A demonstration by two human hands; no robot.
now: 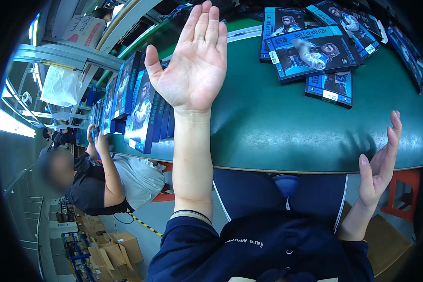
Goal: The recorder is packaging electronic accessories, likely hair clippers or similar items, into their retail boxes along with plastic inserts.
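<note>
Two raised: left hand (pixel 190 77), fingers nearly together, thumb spread; right hand (pixel 379 181), fingers loosely together, thumb apart. Loose blue boxes (pixel 319 49) right of left fingers, beyond right fingertips; stacked boxes (pixel 140 117) beside left thumb.

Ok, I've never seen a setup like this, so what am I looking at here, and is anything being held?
There's no machine here: these are a person's own bare hands. The one picture comes from a wide fisheye camera on their head, looking down, so straight edges bend. The left hand is raised, palm toward the camera, and the right hand is near the table's front edge; both look open and empty. On the green table, flat blue-black boxes overlap at upper right, and more boxes sit close together at left. Another person sits further left.
</note>
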